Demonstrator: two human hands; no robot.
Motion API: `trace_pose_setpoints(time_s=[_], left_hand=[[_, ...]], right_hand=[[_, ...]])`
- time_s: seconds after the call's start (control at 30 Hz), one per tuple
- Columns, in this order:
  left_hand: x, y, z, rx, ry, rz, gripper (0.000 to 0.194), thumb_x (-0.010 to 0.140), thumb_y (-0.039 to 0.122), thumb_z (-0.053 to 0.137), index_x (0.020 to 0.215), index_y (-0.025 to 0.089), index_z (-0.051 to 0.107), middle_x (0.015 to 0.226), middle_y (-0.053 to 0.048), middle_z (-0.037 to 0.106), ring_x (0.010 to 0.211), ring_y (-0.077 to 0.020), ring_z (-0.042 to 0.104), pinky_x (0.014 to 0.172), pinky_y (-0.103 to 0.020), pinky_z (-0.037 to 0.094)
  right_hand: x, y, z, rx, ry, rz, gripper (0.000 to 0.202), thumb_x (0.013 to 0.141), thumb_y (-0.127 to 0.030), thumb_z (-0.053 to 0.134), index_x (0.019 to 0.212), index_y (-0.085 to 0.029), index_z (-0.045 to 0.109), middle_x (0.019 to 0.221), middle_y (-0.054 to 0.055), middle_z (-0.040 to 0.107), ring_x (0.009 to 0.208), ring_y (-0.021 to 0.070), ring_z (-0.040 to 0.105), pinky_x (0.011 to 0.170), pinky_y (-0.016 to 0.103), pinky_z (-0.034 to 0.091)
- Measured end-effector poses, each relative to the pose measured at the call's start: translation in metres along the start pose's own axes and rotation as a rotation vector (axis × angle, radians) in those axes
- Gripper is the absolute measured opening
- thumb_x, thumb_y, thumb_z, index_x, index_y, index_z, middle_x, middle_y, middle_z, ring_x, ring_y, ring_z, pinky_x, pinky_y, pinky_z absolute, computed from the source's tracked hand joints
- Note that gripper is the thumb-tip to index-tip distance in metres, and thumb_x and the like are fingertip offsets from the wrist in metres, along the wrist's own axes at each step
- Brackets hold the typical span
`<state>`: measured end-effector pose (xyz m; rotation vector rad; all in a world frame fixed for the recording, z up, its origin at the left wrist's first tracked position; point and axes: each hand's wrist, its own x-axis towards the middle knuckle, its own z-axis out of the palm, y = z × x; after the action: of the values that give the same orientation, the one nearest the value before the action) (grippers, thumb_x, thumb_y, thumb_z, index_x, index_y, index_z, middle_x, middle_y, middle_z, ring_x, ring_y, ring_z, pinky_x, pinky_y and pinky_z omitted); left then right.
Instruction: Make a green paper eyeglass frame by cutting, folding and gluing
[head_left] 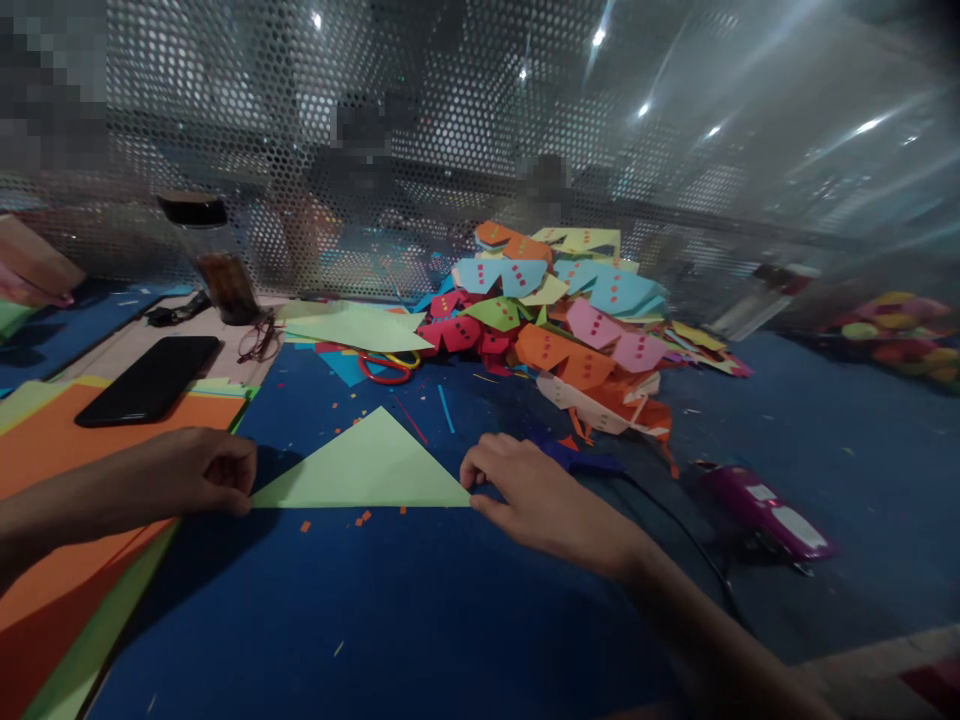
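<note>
A pale green sheet of paper (375,465), folded into a triangle, lies on the blue table with its point facing away from me. My left hand (217,470) pinches its left corner between thumb and curled fingers. At the right corner, my right hand (517,485) has thumb and fingers closed on the tip. The long folded edge runs straight between both hands, on the side nearer to me. Small orange paper scraps (364,518) are scattered along that edge.
Beyond the triangle rises a heap of cut coloured paper shapes (570,330). Scissors with red and yellow handles (386,368) lie before it. Left are a black phone (150,380) on orange sheets (45,460), glasses (259,338) and a bottle (221,270). A purple device (769,515) sits right.
</note>
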<state>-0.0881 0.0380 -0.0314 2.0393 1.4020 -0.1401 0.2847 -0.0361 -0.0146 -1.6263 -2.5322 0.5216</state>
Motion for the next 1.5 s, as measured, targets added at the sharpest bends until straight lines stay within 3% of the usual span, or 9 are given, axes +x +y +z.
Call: trace_pose_setpoints(time_s=[0.27,0.57,0.7,0.87,1.23,1.5], left_hand=[[0.000,-0.003,0.003,-0.027,0.021,-0.007,0.020,0.073,0.039,0.063,0.067,0.020,0.063,0.066,0.001,0.062,0.068,-0.0192,0.055,0.064,-0.026,0.035],[-0.005,0.004,0.005,0.038,0.057,0.038,0.015,0.077,0.035,0.062,0.075,0.021,0.064,0.078,0.000,0.064,0.075,-0.0203,0.058,0.070,-0.028,0.039],[-0.002,0.020,0.021,-0.007,0.187,0.132,0.022,0.085,0.043,0.060,0.082,0.022,0.066,0.085,-0.003,0.067,0.082,-0.0222,0.060,0.077,-0.033,0.043],[0.007,0.036,0.050,-0.087,0.250,0.346,0.025,0.092,0.043,0.056,0.081,0.023,0.067,0.086,-0.004,0.066,0.084,-0.0218,0.058,0.076,-0.033,0.044],[0.016,0.045,0.072,-0.002,0.485,0.354,0.032,0.091,0.046,0.060,0.071,0.021,0.062,0.068,0.000,0.062,0.068,-0.0187,0.051,0.065,-0.030,0.035],[0.013,0.046,0.074,0.026,0.505,0.341,0.021,0.090,0.037,0.062,0.077,0.021,0.061,0.070,0.001,0.061,0.069,-0.0192,0.055,0.063,-0.029,0.038]], right_hand=[[0.014,-0.016,0.017,0.152,0.086,-0.148,0.006,0.098,-0.026,0.061,0.096,-0.022,0.063,0.104,0.001,0.066,0.103,0.0178,0.056,0.092,0.033,0.037],[0.022,-0.014,0.027,0.124,0.089,-0.132,0.006,0.096,-0.024,0.063,0.092,-0.020,0.065,0.099,0.001,0.067,0.099,0.0173,0.057,0.091,0.032,0.038],[0.022,-0.015,0.028,0.132,0.091,-0.136,0.008,0.097,-0.025,0.062,0.091,-0.020,0.064,0.097,0.001,0.067,0.097,0.0170,0.056,0.090,0.032,0.038],[0.023,-0.016,0.030,0.136,0.105,-0.133,0.010,0.096,-0.026,0.063,0.089,-0.020,0.063,0.095,0.000,0.066,0.095,0.0163,0.056,0.088,0.031,0.038],[0.027,-0.019,0.038,0.094,0.124,-0.065,0.020,0.095,-0.036,0.066,0.084,-0.019,0.061,0.087,-0.001,0.064,0.088,0.0165,0.056,0.083,0.033,0.035],[0.028,-0.022,0.040,0.065,0.149,-0.029,0.019,0.093,-0.034,0.068,0.083,-0.019,0.061,0.089,0.000,0.064,0.088,0.0178,0.056,0.082,0.034,0.033]])
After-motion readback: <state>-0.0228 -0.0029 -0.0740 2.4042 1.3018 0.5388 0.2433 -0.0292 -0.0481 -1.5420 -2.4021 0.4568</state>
